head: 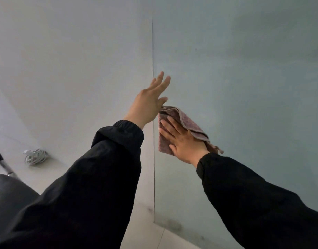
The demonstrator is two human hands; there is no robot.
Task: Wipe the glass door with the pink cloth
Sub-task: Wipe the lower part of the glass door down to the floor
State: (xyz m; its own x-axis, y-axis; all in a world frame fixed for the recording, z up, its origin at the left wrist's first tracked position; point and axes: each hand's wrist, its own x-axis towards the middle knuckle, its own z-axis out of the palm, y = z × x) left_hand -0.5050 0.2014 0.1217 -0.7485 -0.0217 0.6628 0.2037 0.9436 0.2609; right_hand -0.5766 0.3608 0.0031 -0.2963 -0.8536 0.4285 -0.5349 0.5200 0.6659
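The glass door [244, 78] is a smooth, matt grey-green pane filling the view from twelve round to five o'clock. Its straight vertical edge [153, 69] runs down the middle against a paler, flat wall panel [73, 69].

The pink cloth [187, 123] lies on the glass just right of that edge, a little below the centre. It is a soft, dotted fabric folded into a rough rectangle, with layered hems showing at its upper corner. The right hand [185, 142] presses it flat with straight, spread fingers, so its grip is not curled round anything. One flap of the fabric drapes over the back of the hand and hangs towards four o'clock.

The left hand [147, 105] is raised at eleven o'clock of the cloth, its grip open and fingers straight, lying across the door's edge. Its thumb is just beside the cloth's top corner (whether it touches, I cannot tell). Both arms wear black sleeves with gathered cuffs.

Broad bare glass stretches above and to the right of the cloth. At eight o'clock a coil of white cable [35, 156] lies on the pale floor [142, 236], near a black padded chair [9, 194].
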